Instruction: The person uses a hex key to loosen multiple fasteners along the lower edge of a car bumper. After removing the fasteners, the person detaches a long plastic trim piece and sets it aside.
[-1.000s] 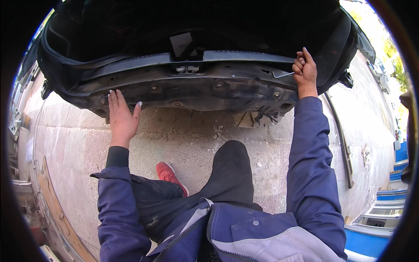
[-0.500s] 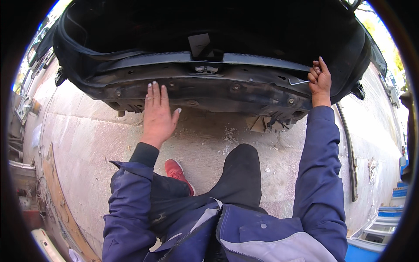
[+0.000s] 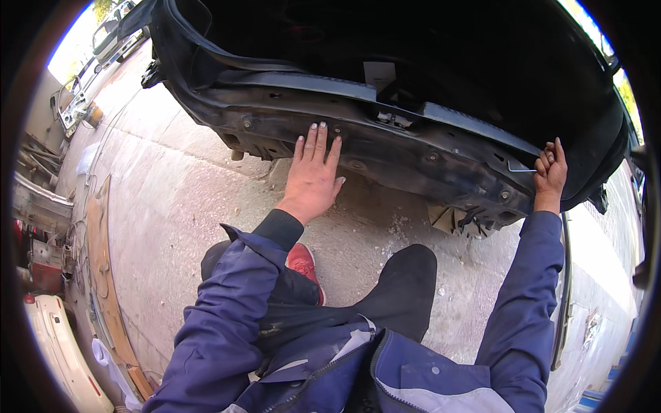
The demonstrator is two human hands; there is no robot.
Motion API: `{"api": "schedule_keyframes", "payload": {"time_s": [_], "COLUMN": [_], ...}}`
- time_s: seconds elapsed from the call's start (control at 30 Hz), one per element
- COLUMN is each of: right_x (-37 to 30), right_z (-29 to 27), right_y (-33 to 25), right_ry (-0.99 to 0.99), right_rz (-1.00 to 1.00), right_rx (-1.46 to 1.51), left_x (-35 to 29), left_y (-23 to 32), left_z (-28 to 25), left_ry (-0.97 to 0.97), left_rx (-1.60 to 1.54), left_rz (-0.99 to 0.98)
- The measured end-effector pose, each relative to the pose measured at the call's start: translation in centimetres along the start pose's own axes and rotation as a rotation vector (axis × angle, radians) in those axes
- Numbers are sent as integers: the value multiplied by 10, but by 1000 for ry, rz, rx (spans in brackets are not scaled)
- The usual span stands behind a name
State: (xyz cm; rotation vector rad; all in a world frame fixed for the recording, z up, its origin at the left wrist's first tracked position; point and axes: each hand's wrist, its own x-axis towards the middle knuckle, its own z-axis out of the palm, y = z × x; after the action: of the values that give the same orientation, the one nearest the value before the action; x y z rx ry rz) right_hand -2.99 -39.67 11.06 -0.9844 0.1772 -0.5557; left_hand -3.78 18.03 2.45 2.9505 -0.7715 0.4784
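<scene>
Before me is a car's open trunk with a dark, scuffed rear body panel [image 3: 392,148] along its lower edge. My left hand [image 3: 315,177] lies with fingers stretched and slightly spread, its fingertips on the panel's left half beside a small bolt. Toward the panel's right end, my right hand [image 3: 549,172] has its fingers curled round a thin bent metal rod [image 3: 522,169], index finger pointing up. The rod's bent tip is close to a dark slot in the panel; whether it touches the metal I cannot tell. A latch [image 3: 394,119] sits at the middle of the trunk sill.
Dusty concrete floor [image 3: 165,227] with crumbs of debris lies below the car. At the left are a long brown board [image 3: 100,255], a cream body panel [image 3: 65,351] and stacked scrap parts. A dark strip [image 3: 564,296] lies on the floor beyond my right arm.
The view has turned left, so the car and both hands appear farther right and tilted. Against the panel, both hands stay at about the same spots, the rod still in the right one.
</scene>
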Motion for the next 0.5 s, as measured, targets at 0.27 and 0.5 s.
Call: {"api": "schedule_keyframes", "payload": {"time_s": [0.27, 0.5], "right_x": [2, 3], "right_z": [-1, -1], "right_y": [0, 0], "right_ry": [-28, -18], "right_rz": [10, 1], "right_rx": [-2, -8], "left_x": [-2, 3], "left_y": [2, 14], "left_z": [3, 4], "left_ry": [-19, -25], "left_rx": [-55, -100], "left_rz": [79, 239]}}
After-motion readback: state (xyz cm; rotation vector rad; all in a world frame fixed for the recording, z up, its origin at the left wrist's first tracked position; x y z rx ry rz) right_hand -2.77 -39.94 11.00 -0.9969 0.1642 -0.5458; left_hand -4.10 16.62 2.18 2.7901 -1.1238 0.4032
